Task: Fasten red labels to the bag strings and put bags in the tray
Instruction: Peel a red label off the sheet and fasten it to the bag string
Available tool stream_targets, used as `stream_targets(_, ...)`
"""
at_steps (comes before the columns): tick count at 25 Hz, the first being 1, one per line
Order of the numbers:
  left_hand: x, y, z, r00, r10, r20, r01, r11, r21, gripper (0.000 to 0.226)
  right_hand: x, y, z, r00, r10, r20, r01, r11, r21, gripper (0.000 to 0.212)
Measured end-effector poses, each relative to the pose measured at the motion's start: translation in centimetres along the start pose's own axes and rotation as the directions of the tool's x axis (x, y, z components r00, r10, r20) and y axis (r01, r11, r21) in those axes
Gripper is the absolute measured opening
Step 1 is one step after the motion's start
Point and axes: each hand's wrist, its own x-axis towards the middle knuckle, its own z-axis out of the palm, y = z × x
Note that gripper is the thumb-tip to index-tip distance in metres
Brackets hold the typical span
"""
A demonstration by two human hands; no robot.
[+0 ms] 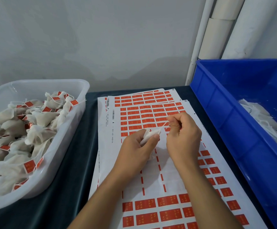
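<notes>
Both hands meet over the label sheets (151, 116), which I take as my landmark. With my left hand (137, 146) I grip a small white bag (148, 135), fingers curled round it and thumb pressed on top. With my right hand (183, 134) I pinch the bag's string (163, 126) between thumb and forefinger. The string is stretched taut, slanting from the bag up and to the right toward my right fingertips; the bag's neck points the same way, along that slanted line, just above the sheets.

The sheets lie overlapped on a bench (78, 162) covered in dark cloth, their rows of red labels (145, 204) partly peeled away in the middle under my hands. Left of the sheets stands a clear plastic tray (65, 146) heaped with white bags already carrying red labels. Right of the sheets stands a blue bin (233, 113) with a pile of plain white bags in it. Beyond the sheets rises a grey wall (101, 38), and white pipes (220, 33) run up behind the blue bin.
</notes>
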Motion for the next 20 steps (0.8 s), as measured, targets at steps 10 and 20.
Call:
stream_targets(10,-0.1,0.1,0.2,0.999,0.001,0.037,-0.004,0.997,0.071,0.031,0.6,-0.4,-1.1,0.987,0.098,-0.129,-0.084,0.990,0.113,0.005)
stream_targets(20,-0.1,0.1,-0.2,0.990,0.015,0.141,-0.020,0.999,0.035,0.035,0.8,-1.1,-1.4,0.955,0.277,-0.102,-0.236,0.924,0.301,0.012)
